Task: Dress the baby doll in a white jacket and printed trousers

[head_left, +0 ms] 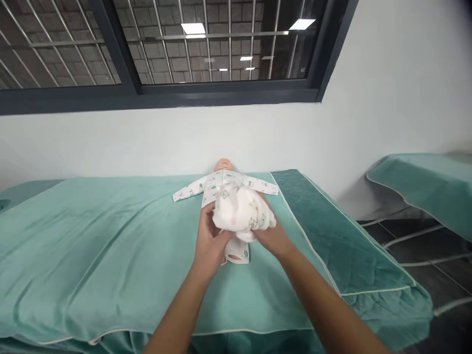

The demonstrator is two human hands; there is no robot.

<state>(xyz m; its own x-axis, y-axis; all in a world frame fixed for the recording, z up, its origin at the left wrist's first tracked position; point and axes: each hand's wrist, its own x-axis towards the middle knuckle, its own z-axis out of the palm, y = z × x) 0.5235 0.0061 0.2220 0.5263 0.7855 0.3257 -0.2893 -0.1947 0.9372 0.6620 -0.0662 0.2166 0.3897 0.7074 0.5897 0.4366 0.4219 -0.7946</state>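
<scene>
A white diaper [239, 211] with small printed figures is bunched up between my two hands, held above the bed. My left hand [211, 242] grips its left side, thumb toward the lower edge. On the other side my right hand [273, 235] is closed round the diaper, its fingers partly hidden behind it. Beneath lies a baby doll [223, 164] on its back, head toward the wall. It wears a white long-sleeved suit [191, 190] with a green print, arms spread wide. The diaper covers much of its body; the suit's lower end shows below my hands.
A light green sheet [110, 255] with some folds covers the bed, with a darker quilted cover [332, 236] at the right. Behind stand a white wall [165, 142] and a dark-framed barred window [221, 93]. Another green-covered bed [424, 182] is at the right, above dark floor tiles.
</scene>
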